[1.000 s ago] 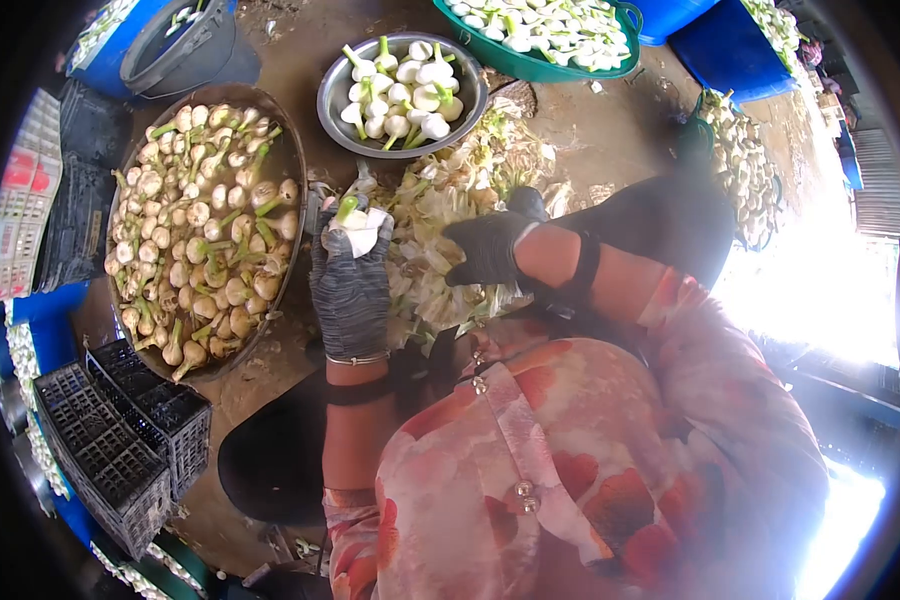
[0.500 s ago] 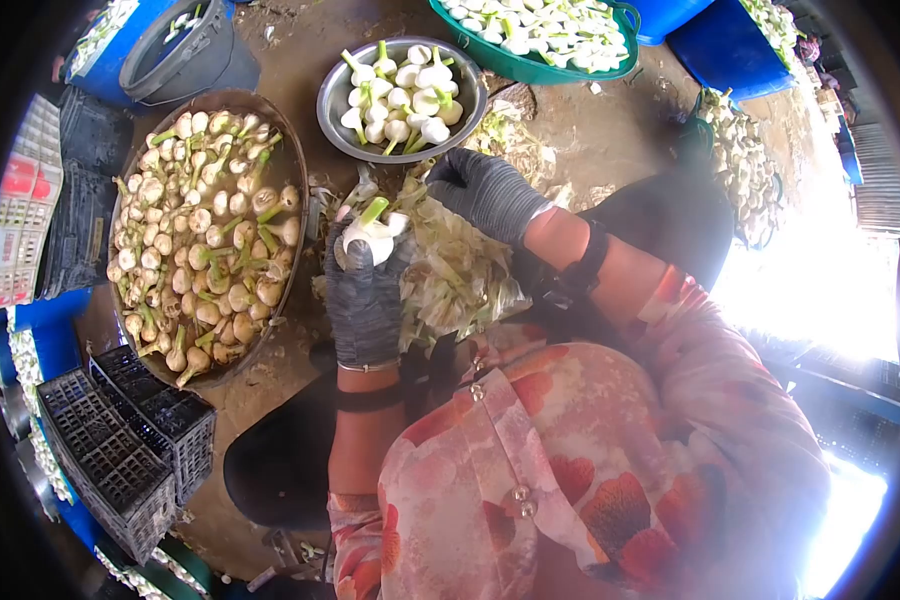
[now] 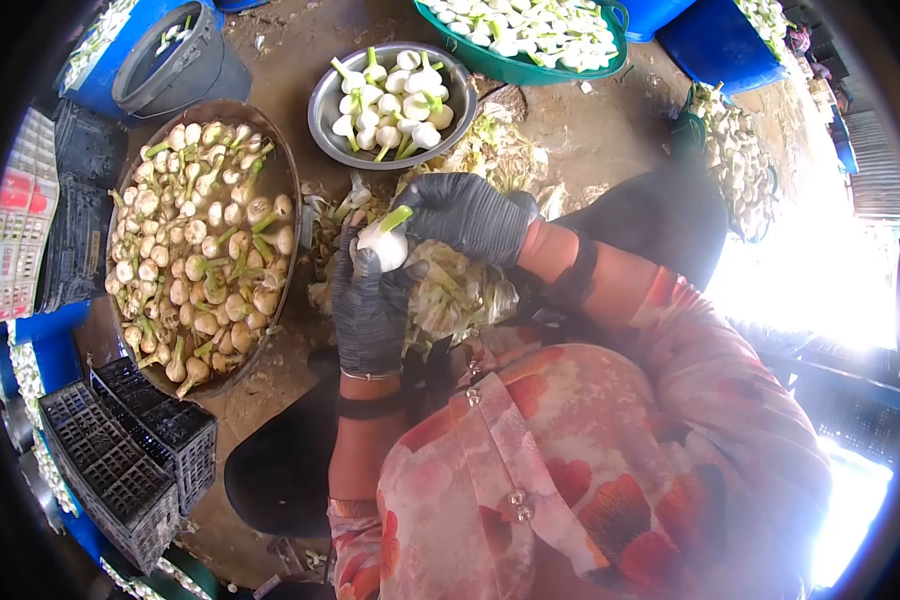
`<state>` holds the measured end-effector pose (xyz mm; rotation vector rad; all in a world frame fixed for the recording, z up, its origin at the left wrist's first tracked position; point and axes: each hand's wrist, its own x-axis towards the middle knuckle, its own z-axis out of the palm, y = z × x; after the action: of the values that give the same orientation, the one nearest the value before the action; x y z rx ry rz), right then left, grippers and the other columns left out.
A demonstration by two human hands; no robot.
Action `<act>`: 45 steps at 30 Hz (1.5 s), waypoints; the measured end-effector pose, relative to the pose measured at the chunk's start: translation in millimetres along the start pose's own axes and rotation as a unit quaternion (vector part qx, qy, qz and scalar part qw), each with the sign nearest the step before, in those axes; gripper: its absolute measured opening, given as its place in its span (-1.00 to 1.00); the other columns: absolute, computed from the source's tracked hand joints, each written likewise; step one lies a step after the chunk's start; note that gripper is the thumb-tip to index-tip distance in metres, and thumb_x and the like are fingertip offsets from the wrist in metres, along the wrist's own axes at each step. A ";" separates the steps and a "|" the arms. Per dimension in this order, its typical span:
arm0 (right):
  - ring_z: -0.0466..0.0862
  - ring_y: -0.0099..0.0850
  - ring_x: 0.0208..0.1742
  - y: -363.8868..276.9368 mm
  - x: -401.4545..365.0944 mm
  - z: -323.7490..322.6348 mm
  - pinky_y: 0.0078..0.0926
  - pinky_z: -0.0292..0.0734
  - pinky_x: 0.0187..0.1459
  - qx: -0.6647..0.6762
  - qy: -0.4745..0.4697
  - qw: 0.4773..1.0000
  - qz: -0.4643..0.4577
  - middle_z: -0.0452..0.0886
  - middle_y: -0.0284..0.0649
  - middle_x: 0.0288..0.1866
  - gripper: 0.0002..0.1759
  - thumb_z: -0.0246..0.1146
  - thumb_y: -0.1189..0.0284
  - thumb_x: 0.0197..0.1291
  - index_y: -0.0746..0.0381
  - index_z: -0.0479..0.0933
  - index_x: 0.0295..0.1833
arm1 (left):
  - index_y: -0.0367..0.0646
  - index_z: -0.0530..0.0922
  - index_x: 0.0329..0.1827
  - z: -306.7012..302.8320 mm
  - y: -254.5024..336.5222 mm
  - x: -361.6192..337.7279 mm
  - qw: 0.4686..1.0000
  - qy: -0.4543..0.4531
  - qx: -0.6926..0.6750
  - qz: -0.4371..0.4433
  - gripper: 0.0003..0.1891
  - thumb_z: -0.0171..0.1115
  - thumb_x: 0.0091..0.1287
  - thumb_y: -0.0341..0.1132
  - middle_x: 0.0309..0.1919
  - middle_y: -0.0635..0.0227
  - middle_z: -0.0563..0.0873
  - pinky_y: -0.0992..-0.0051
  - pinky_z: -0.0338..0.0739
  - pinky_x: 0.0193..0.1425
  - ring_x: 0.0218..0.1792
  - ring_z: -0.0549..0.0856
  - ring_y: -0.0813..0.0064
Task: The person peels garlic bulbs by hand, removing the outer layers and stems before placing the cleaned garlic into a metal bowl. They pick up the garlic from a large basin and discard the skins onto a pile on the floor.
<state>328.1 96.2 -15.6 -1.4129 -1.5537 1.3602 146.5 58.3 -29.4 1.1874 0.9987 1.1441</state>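
The left hand [image 3: 370, 305] wraps its fingers round the white bulb [image 3: 383, 243] and the right hand [image 3: 465, 215] pinches its top, so it seems best to hold firm and peel gently.

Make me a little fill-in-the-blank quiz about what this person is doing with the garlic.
The left hand and the right hand both wear dark ___.
The held garlic bulb has a ___ stem.
Peeled white bulbs fill a round ___ bowl.
The big pan of unpeeled bulbs lies on the person's ___.
Missing words: gloves, green, metal, left.
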 end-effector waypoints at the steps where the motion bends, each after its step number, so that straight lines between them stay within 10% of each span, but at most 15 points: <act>1: 0.58 -0.59 -0.28 0.8 2.4 -6.6 -0.53 0.58 -0.09 0.024 -0.011 0.999 0.031 0.62 -0.33 -0.31 -0.71 0.34 0.31 0.31 0.28 0.60 0.01 | -0.21 0.24 0.48 -6.5 -7.8 1.5 0.998 -0.015 -0.050 -0.032 -0.36 0.26 0.43 -0.16 0.18 0.22 0.52 0.37 0.64 0.18 0.10 0.60 0.40; 4: 0.62 -0.48 -0.31 22.7 13.1 -24.8 -0.49 0.62 -0.08 0.128 -0.034 0.978 0.159 0.62 -0.28 -0.33 -0.59 0.31 0.20 0.31 0.31 0.58 0.07 | -0.21 0.23 0.48 -5.8 0.1 3.1 0.998 -0.028 -0.051 -0.011 -0.37 0.25 0.42 -0.20 0.21 0.24 0.51 0.40 0.63 0.19 0.12 0.60 0.40; 6: 0.69 -0.18 -0.20 61.0 23.2 -33.5 -0.26 0.56 -0.06 -0.379 -0.188 0.905 0.046 0.71 -0.08 -0.23 -0.58 0.26 0.15 0.28 0.33 0.58 -0.03 | -0.21 0.24 0.48 -0.6 15.9 5.7 0.998 -0.018 -0.058 0.002 -0.38 0.24 0.42 -0.25 0.22 0.25 0.50 0.42 0.60 0.22 0.14 0.58 0.41; 8: 0.68 0.00 -0.03 45.4 -7.2 -28.7 -0.15 0.54 0.06 -0.455 -0.120 0.875 0.113 0.70 0.03 -0.04 -0.45 0.26 0.06 0.26 0.35 0.56 0.09 | -0.21 0.26 0.47 -0.3 22.0 7.6 0.994 -0.005 -0.110 -0.017 -0.40 0.23 0.41 -0.30 0.22 0.26 0.51 0.44 0.56 0.25 0.17 0.56 0.43; 11: 0.74 -0.24 -0.14 18.3 -5.7 -26.5 -0.34 0.63 -0.04 -0.106 -0.085 0.974 0.183 0.70 -0.02 -0.01 -0.26 0.12 -0.18 0.31 0.35 0.53 0.14 | -0.23 0.29 0.46 -4.9 8.7 8.6 0.989 0.017 -0.147 0.000 -0.43 0.20 0.40 -0.37 0.22 0.27 0.52 0.46 0.50 0.29 0.19 0.53 0.46; 13: 0.73 -0.41 -0.35 2.2 -5.8 -29.1 -0.47 0.65 -0.27 0.171 -0.162 0.937 0.259 0.71 -0.11 -0.13 -0.16 0.01 -0.31 0.31 0.33 0.55 0.10 | -0.24 0.32 0.44 -1.6 14.7 7.5 0.999 0.024 -0.022 0.039 -0.45 0.21 0.40 -0.37 0.22 0.28 0.53 0.47 0.49 0.27 0.18 0.53 0.48; 16: 0.69 -0.40 -0.45 -40.7 -11.1 -15.6 -0.46 0.64 -0.37 0.135 -0.255 0.917 0.275 0.69 -0.18 -0.22 -0.29 0.01 -0.18 0.40 0.32 0.56 0.04 | -0.25 0.36 0.42 -1.0 12.6 12.1 0.997 -0.001 -0.074 0.028 -0.48 0.20 0.42 -0.36 0.20 0.28 0.54 0.50 0.48 0.22 0.13 0.54 0.51; 17: 0.67 -0.44 -0.47 -37.5 -10.4 -12.7 -0.49 0.64 -0.35 0.059 -0.310 0.945 0.085 0.69 -0.19 -0.24 -0.44 -0.01 -0.02 0.48 0.30 0.55 -0.01 | -0.26 0.37 0.41 -2.1 9.8 10.9 0.991 -0.012 -0.131 0.007 -0.50 0.19 0.43 -0.36 0.19 0.28 0.55 0.51 0.48 0.20 0.11 0.55 0.53; 23: 0.65 -0.52 -0.50 -55.9 -22.2 -3.5 -0.52 0.61 -0.34 -0.080 -0.253 0.963 0.046 0.67 -0.22 -0.30 -0.56 0.01 0.12 0.50 0.31 0.54 0.00 | -0.28 0.59 0.09 -15.7 -10.4 26.4 0.982 0.064 -0.175 -0.043 -0.70 0.18 0.47 -0.24 -0.10 0.29 0.69 0.52 0.56 0.02 -0.11 0.63 0.56; 25: 0.67 -0.48 -0.48 -60.4 -25.8 -4.0 -0.47 0.61 -0.32 -0.113 -0.235 0.965 0.034 0.67 -0.20 -0.33 -0.58 0.02 0.13 0.49 0.28 0.55 0.00 | -0.27 0.61 0.01 -40.5 -36.5 33.2 0.934 0.101 0.290 0.181 -0.72 0.18 0.47 -0.22 -0.13 0.28 0.70 0.51 0.58 0.00 -0.13 0.64 0.56; 28: 0.70 -0.28 -0.40 -42.5 -25.9 -9.8 -0.30 0.61 -0.25 -0.197 -0.148 0.963 -0.109 0.69 -0.11 -0.34 -0.56 0.03 0.08 0.46 0.25 0.57 -0.02 | -0.30 0.58 0.09 -47.7 -30.7 36.7 0.870 0.081 0.445 0.198 -0.71 0.19 0.47 -0.27 -0.09 0.27 0.70 0.51 0.58 0.03 -0.07 0.66 0.56; 31: 0.67 0.08 -0.23 -65.4 -30.4 -1.6 -0.05 0.55 -0.10 -0.336 -0.063 0.940 -0.004 0.68 0.05 -0.28 -0.47 0.04 -0.05 0.41 0.21 0.61 -0.09 | -0.29 0.50 0.25 -20.3 -10.6 27.1 0.933 0.060 0.310 0.176 -0.64 0.20 0.44 -0.38 0.02 0.31 0.66 0.53 0.56 0.07 -0.01 0.63 0.56; 35: 0.68 0.04 -0.25 -71.1 -32.1 -1.1 -0.06 0.56 -0.14 -0.355 -0.068 0.932 -0.007 0.69 0.02 -0.30 -0.50 0.06 -0.02 0.40 0.20 0.62 -0.11 | -0.28 0.45 0.35 -0.2 8.4 9.7 0.999 0.045 -0.015 0.017 -0.56 0.20 0.40 -0.47 0.13 0.32 0.62 0.56 0.55 0.10 0.03 0.61 0.57; 40: 0.69 -0.05 -0.31 -59.1 -27.1 -5.2 -0.13 0.58 -0.22 -0.311 0.142 0.921 -0.185 0.68 -0.06 -0.35 -0.64 0.18 0.10 0.32 0.17 0.63 -0.17 | -0.30 0.43 0.37 0.4 18.6 8.5 0.997 0.065 -0.029 -0.005 -0.52 0.20 0.37 -0.51 0.19 0.26 0.60 0.54 0.54 0.14 0.09 0.60 0.52; 45: 0.66 -0.14 -0.39 -46.3 -14.3 4.6 -0.16 0.57 -0.33 -0.423 0.119 0.865 -0.244 0.65 -0.15 -0.43 -0.83 0.25 0.27 0.16 0.12 0.64 -0.30 | -0.32 0.40 0.38 -0.2 4.6 4.9 0.970 0.059 0.205 0.119 -0.49 0.24 0.35 -0.48 0.26 0.19 0.56 0.47 0.48 0.28 0.21 0.55 0.42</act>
<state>312.9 86.2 29.6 -1.4052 -2.2467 0.1556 146.5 63.2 -24.8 1.6176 1.2501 1.2427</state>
